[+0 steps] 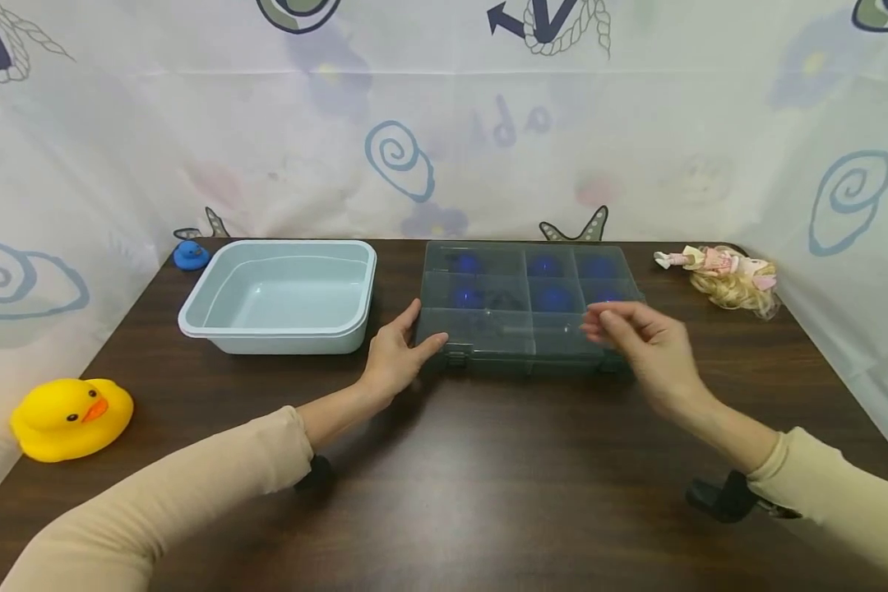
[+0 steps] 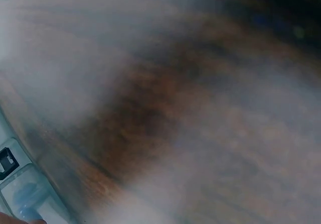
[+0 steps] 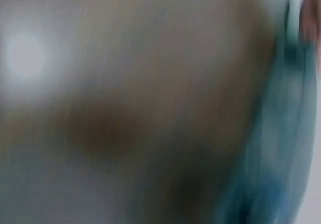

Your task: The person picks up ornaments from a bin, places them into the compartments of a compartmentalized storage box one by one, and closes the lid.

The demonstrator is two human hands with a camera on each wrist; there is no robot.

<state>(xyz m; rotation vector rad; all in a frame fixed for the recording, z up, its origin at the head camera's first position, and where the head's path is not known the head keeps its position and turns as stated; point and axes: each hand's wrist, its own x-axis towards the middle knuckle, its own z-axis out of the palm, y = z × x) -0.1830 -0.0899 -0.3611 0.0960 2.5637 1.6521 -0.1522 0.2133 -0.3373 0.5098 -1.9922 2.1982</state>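
A translucent grey compartment box (image 1: pixel 481 331) lies with its lid down at the back middle of the table. Through the lid, blurry blue items (image 1: pixel 555 298) show in several compartments. At the box's front left corner, my left hand (image 1: pixel 394 355) touches the side with its thumb spread from the fingers. My right hand (image 1: pixel 654 349) is at the front right corner, fingers loosely bent toward the thumb with nothing visible between them. Whether it touches the lid is unclear. The box's edge (image 3: pixel 281 128) is blurred in the right wrist view; a black latch (image 2: pixel 7 162) appears in the left wrist view.
A pale blue basin (image 1: pixel 277 332) stands left of the box. A small blue duck (image 1: pixel 191 256) is by the basin's far left corner, and a big yellow duck (image 1: pixel 72 419) is near the left edge. A doll (image 1: pixel 728 271) lies at the back right of the table (image 1: pixel 488 493).
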